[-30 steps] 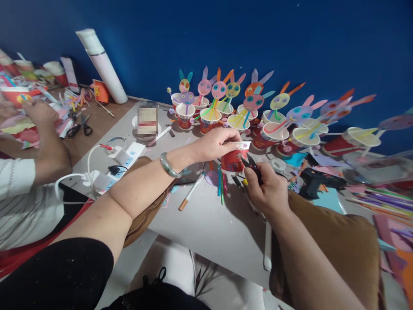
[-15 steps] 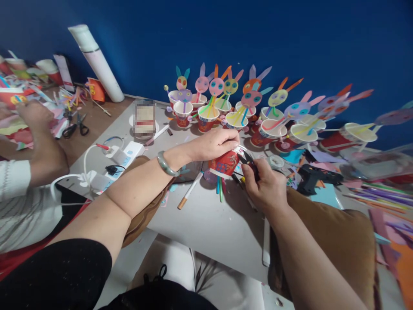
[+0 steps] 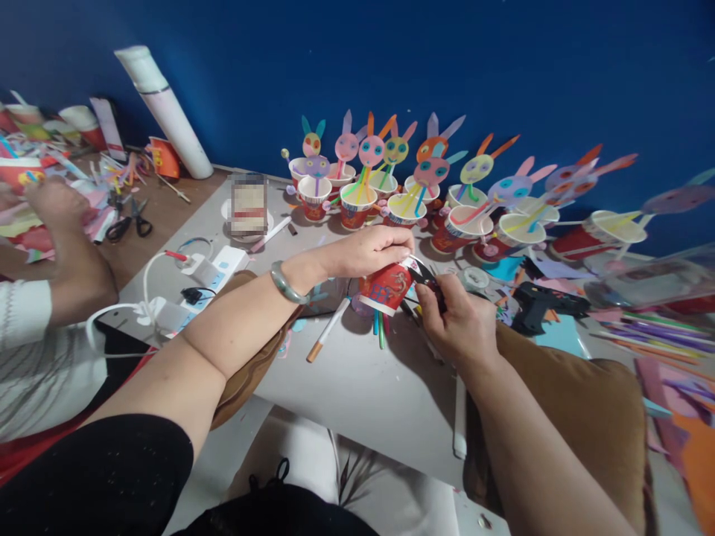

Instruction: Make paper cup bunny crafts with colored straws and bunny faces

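Left hand clasps our paper cup, right hand a black tool beside it: slipping could tear the cup!

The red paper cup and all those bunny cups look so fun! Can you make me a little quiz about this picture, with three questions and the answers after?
1. Pick one. The camera wearer's left hand holds:
a) a marker
b) a red paper cup
c) a blue balloon

2. True or false? Neither of the wearer's hands holds the black glue gun.

3. Fill the gap: A ____ goes around the wearer's left wrist.

Key:
1. b
2. True
3. bangle
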A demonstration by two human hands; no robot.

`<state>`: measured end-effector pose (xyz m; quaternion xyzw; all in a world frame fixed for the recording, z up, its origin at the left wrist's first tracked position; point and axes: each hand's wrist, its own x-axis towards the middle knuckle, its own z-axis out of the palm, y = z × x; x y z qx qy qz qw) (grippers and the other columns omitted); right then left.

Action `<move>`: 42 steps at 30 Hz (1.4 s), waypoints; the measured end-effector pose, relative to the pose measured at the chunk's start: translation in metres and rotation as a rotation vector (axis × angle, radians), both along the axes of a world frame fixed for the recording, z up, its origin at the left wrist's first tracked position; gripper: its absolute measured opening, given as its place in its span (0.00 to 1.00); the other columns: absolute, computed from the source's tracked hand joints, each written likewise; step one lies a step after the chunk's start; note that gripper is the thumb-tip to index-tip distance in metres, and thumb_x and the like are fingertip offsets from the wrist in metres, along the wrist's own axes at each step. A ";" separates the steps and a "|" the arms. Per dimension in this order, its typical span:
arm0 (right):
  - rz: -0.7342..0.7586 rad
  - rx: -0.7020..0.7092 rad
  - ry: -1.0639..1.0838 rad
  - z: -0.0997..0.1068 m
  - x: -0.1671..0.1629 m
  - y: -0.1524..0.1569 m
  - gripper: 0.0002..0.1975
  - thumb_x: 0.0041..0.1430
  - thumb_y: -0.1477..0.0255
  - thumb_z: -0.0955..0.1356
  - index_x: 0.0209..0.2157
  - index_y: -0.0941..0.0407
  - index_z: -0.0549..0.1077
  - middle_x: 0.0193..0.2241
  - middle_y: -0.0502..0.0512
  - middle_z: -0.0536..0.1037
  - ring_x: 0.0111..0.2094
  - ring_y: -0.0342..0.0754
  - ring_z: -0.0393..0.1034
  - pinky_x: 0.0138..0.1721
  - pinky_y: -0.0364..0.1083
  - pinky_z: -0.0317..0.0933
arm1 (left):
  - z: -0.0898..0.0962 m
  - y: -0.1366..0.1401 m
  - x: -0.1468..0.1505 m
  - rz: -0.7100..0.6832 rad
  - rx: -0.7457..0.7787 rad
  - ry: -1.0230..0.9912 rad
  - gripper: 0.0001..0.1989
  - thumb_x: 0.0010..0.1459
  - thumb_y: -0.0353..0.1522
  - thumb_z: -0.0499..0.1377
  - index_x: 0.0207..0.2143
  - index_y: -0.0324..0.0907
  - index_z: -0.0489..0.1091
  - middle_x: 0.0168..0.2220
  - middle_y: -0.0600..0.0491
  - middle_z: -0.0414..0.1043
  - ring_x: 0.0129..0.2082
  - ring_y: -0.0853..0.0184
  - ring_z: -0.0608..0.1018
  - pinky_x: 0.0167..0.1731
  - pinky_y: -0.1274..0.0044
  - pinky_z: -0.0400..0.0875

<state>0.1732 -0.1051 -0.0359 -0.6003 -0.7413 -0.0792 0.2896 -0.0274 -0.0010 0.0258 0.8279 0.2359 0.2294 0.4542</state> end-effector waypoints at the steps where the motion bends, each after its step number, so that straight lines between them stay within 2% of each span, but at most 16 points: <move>1: 0.006 -0.001 -0.005 0.000 0.000 0.000 0.17 0.69 0.58 0.61 0.33 0.54 0.70 0.19 0.51 0.70 0.19 0.46 0.60 0.24 0.44 0.46 | 0.001 0.000 0.000 -0.005 -0.014 0.002 0.08 0.62 0.32 0.53 0.32 0.39 0.67 0.32 0.55 0.68 0.34 0.70 0.69 0.42 0.75 0.65; 11: 0.126 -0.009 -0.037 0.002 0.003 0.000 0.17 0.70 0.60 0.61 0.31 0.54 0.69 0.19 0.52 0.71 0.20 0.45 0.62 0.24 0.45 0.45 | 0.005 0.000 -0.003 -0.072 -0.136 0.036 0.08 0.62 0.31 0.54 0.31 0.38 0.69 0.30 0.56 0.68 0.31 0.72 0.68 0.40 0.76 0.65; 24: 0.137 -0.055 -0.064 0.006 0.001 -0.001 0.20 0.71 0.58 0.59 0.29 0.54 0.69 0.18 0.51 0.68 0.19 0.45 0.59 0.24 0.45 0.44 | 0.006 0.002 -0.005 -0.111 -0.156 0.034 0.09 0.62 0.31 0.55 0.29 0.38 0.71 0.29 0.55 0.69 0.31 0.72 0.69 0.38 0.76 0.65; 31: 0.166 -0.026 -0.067 0.007 0.001 -0.002 0.20 0.71 0.58 0.59 0.28 0.53 0.67 0.17 0.50 0.66 0.19 0.45 0.58 0.24 0.45 0.44 | 0.007 0.002 -0.006 -0.153 -0.218 0.008 0.09 0.62 0.31 0.56 0.29 0.38 0.70 0.29 0.55 0.69 0.29 0.73 0.69 0.36 0.77 0.65; 42: 0.165 -0.038 -0.077 0.008 0.002 -0.003 0.20 0.71 0.58 0.58 0.29 0.54 0.69 0.17 0.51 0.66 0.19 0.45 0.58 0.24 0.45 0.45 | 0.006 0.003 -0.007 -0.155 -0.249 0.001 0.09 0.62 0.33 0.57 0.29 0.39 0.72 0.30 0.54 0.71 0.30 0.71 0.71 0.35 0.75 0.66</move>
